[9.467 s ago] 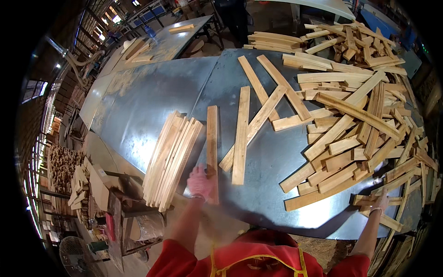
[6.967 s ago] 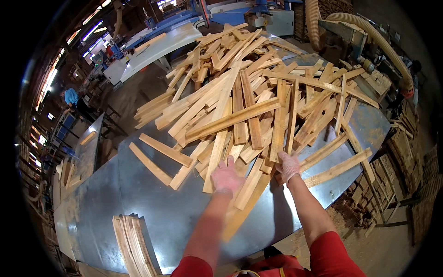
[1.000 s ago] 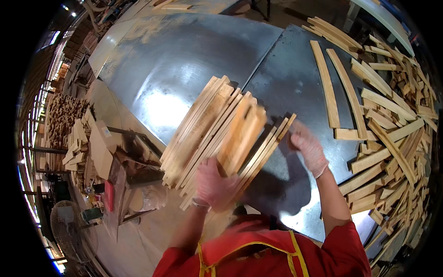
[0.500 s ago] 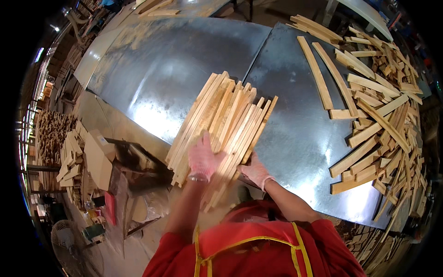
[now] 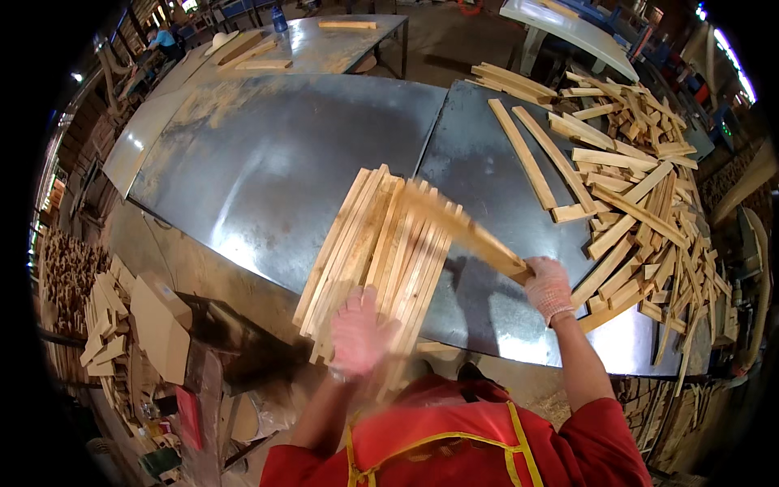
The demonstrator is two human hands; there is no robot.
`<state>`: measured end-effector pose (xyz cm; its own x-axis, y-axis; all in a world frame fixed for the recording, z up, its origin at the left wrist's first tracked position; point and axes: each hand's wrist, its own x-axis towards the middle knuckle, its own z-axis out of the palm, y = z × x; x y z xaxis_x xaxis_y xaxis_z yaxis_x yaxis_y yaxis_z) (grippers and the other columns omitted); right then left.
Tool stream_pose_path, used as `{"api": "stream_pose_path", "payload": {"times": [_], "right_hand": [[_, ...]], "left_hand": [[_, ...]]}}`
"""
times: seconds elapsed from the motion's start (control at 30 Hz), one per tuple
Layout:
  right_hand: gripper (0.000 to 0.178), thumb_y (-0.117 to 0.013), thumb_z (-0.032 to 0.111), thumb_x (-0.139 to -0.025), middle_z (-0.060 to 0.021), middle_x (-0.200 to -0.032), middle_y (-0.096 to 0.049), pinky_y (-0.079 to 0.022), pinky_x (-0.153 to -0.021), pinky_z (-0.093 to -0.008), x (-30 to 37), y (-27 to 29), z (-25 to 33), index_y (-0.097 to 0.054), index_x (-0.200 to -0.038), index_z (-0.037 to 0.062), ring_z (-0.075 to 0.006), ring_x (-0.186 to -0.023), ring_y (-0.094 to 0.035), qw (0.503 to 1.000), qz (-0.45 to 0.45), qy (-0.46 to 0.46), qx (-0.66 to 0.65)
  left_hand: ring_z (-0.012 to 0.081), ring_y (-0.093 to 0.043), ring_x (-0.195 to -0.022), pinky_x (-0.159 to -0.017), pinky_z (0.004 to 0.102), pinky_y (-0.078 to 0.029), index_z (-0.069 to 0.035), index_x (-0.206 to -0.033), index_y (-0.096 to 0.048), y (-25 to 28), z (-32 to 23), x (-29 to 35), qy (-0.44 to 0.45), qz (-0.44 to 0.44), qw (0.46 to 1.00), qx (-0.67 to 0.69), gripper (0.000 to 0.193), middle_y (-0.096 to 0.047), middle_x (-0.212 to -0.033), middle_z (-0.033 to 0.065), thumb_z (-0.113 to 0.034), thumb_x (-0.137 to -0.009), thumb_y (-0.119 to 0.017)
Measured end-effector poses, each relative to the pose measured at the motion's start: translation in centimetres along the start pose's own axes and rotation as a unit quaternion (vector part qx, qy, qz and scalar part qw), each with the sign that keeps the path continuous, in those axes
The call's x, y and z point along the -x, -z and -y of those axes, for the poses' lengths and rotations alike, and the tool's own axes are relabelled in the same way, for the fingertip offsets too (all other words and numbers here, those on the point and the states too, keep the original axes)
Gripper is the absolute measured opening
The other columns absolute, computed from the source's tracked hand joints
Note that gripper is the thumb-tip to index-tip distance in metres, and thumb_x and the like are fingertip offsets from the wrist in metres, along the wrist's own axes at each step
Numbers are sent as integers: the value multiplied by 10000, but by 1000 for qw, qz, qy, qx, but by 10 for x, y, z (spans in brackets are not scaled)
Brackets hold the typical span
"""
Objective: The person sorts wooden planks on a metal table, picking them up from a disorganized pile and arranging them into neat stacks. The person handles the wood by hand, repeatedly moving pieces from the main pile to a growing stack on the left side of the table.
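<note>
Head view: the right hand [image 5: 549, 288] is grasping one wooden strip [image 5: 475, 234] by its near end, and the strip, blurred, is slanting up and leftward across the upper right part of a side-by-side row of strips [image 5: 350, 243]. That row is lying on the metal table [image 5: 300, 146], its near ends overhanging the edge. The left hand [image 5: 357, 334], slightly blurred, is lying unclenched, fingers extended, over the row's near part. Rightward, a jumbled wood pile [image 5: 641, 216] is covering the table's far side.

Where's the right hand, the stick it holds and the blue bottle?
Right hand [image 5: 548, 286]: head view, on the glove.
Stick [image 5: 477, 235]: head view, on its middle.
Blue bottle [image 5: 279, 20]: head view, on its body.
</note>
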<state>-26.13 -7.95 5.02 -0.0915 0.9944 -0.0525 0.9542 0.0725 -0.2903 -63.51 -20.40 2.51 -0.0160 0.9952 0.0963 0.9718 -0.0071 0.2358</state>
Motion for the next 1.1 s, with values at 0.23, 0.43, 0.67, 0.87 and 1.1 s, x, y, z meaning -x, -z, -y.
{"api": "stream_pose_path", "payload": {"times": [0.23, 0.43, 0.67, 0.87, 1.1], "right_hand": [[193, -668, 77, -775, -108, -873, -702, -528, -878, -490, -16, 25, 56, -779, -923, 132, -342, -933, -680, 940, -154, 300, -46], [110, -723, 188, -733, -118, -724, -691, -532, -756, -477, -21, 21, 108, -762, -800, 110, -359, -779, -699, 944, -90, 314, 41], [226, -695, 178, -788, -99, -1025, -747, -525, -947, -449, 0, 24, 43, -783, -983, 104, -331, -1069, -682, 929, -139, 316, -132], [369, -613, 218, -931, -131, -1108, -705, -531, -956, -424, 42, 29, -277, -662, -1265, 72, -328, -1055, -668, 813, -436, -251, -293], [362, -611, 288, -1038, -126, -1304, -680, -558, -929, -511, 50, 64, -526, -603, -1349, 102, -317, -1177, -641, 372, -265, -460, -761]], "left_hand": [[370, -618, -1227, -1006, 546, -506, -67, -1480, -532, 113, -81, 5, -72, 292, 953, -25, 739, -619, -1368, 202, -473, -893, -723], [373, -638, -1031, -896, 486, -494, -54, -1264, -678, 119, -103, 21, -258, 85, 962, -19, 530, -677, -1085, 172, -428, -890, -662], [425, -679, -1054, -901, 514, -543, -50, -1298, -656, 40, -136, -10, 8, 235, 967, -101, 551, -723, -1114, 191, -345, -843, -755], [387, -657, -1194, -1014, 519, -542, -70, -1291, -695, -5, -127, 4, -11, -3, 998, -57, 429, -717, -1180, 204, -374, -1039, -527], [291, -697, -1152, -883, 478, -590, -81, -1327, -645, -46, -125, 4, 104, 22, 943, -315, 417, -698, -1248, 201, -352, -1017, -573]]}}
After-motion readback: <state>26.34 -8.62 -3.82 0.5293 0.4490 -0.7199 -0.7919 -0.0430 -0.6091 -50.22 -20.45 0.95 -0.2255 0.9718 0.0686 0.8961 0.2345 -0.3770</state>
